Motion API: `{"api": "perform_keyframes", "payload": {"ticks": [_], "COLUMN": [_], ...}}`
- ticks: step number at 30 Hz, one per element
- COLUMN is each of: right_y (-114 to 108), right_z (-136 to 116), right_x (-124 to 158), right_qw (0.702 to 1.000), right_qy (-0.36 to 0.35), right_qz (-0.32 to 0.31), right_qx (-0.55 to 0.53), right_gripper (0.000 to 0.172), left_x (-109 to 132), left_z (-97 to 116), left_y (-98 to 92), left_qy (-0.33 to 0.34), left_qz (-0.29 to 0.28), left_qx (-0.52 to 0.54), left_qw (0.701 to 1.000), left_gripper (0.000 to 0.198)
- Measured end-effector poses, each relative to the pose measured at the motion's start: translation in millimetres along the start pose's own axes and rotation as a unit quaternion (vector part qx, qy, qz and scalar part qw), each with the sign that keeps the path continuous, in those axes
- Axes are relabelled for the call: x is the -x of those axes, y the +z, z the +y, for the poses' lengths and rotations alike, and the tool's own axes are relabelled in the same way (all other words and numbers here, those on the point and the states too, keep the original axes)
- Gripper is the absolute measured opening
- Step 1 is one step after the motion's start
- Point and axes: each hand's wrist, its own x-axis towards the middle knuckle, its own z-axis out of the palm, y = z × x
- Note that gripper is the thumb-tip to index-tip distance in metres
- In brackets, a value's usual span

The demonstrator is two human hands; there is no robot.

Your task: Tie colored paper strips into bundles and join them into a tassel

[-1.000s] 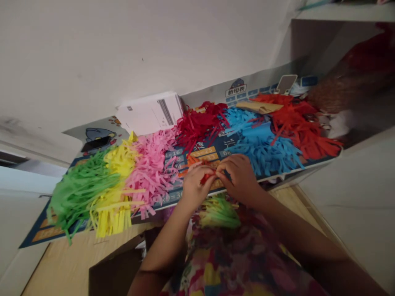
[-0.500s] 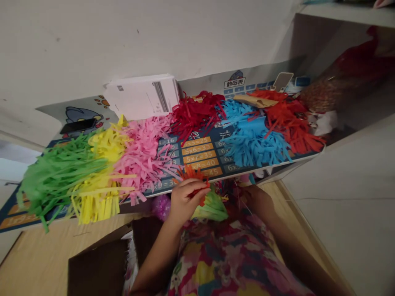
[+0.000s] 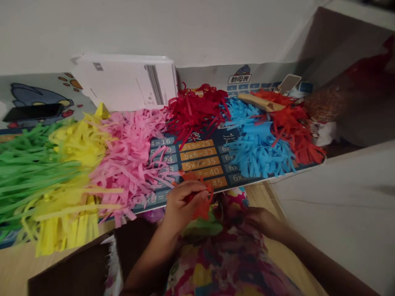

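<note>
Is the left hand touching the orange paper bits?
Touching. The head view shows the left hand closed around the orange paper strips, with no gap between them.

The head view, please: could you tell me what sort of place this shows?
Probably a home or classroom craft corner: fringed paper piles lie on a multiplication-table mat, beside a white paper stack, and the left hand pinches orange fringe.

one head-worn view, close in, looks forward and down over the person's lap [image 3: 225, 259] onto the printed mat [image 3: 200, 158], facing the pale wall [image 3: 185, 24]; left hand [image 3: 185, 201] and right hand [image 3: 262, 220] sit low in frame, which seems slightly tilted.
</note>
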Motion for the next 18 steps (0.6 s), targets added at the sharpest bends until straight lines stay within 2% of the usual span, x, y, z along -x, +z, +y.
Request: {"api": "perform_keyframes", "payload": {"ticks": [3, 5, 8, 10, 12, 14, 18], "right_y": [-45, -67, -82, -81, -77, -74, -74], "right_z": [-38, -67, -102, -116, -125, -129, -127], "right_x": [-21, -37, -67, -86, -100, -107, -106], "right_qw": [0.994, 0.977, 0.950, 0.940, 0.940, 0.945, 0.954], "right_qy": [-0.006, -0.011, -0.013, -0.016, -0.025, -0.046, -0.096], "right_qz": [0.026, 0.098, 0.218, 0.254, 0.257, 0.249, 0.208], "right_qx": [-0.106, -0.188, -0.223, -0.226, -0.222, -0.209, -0.193], "right_gripper": [0.036, 0.031, 0.023, 0.023, 0.025, 0.028, 0.028], "left_x": [-9, -15, -22, -24, -23, -18, -3], "left_z": [-5, -6, -2, 3, 8, 12, 15], "left_y": [-10.2, -11.7, -6.5, -0.6, 5.4, 11.1, 21.5], "left_qy": [-0.094, -0.164, -0.256, -0.289, -0.298, -0.291, -0.233], "left_qz": [-0.004, -0.004, 0.033, 0.067, 0.094, 0.113, 0.132], "left_qx": [0.091, 0.159, 0.263, 0.320, 0.349, 0.350, 0.288], "left_qw": [0.991, 0.974, 0.930, 0.900, 0.883, 0.883, 0.919], "left_gripper": [0.011, 0.016, 0.027, 0.034, 0.038, 0.040, 0.038]}}
